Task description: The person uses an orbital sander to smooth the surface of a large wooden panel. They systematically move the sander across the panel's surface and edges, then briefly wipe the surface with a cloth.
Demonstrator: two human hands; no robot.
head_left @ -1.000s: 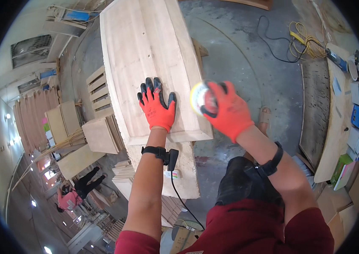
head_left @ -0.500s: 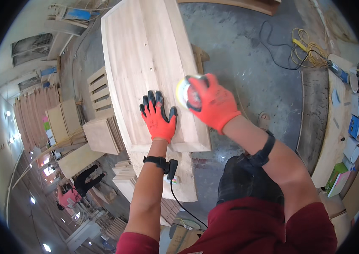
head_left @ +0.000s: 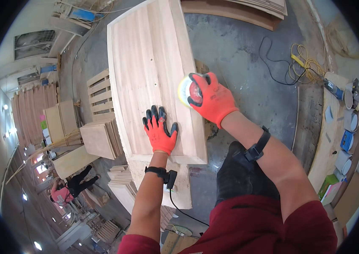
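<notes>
A pale wooden panel [head_left: 139, 55] with a raised frame along its edges stretches away in front of me. My left hand [head_left: 161, 134], in a red glove with black fingertips, lies flat on its near part, fingers spread. My right hand [head_left: 214, 100], gloved alike, is wrapped round a round sander [head_left: 184, 91] with a red top and a whitish-yellow rim. The sander rests against the panel's right frame edge, its disc partly overhanging. My palm and fingers hide much of its body, and its underside is out of sight.
Stacked boards [head_left: 101, 137] and a slatted pallet [head_left: 99, 93] stand left of the panel. At right, a bench [head_left: 325, 139] carries tools and sanding discs, with a coiled yellow cable [head_left: 306, 63] on the floor beyond. Another person [head_left: 67, 190] works far left.
The right hand and sander have shifted slightly along the panel's right edge and look less blurred. My view has moved a little; the left hand remains flat on the panel.
</notes>
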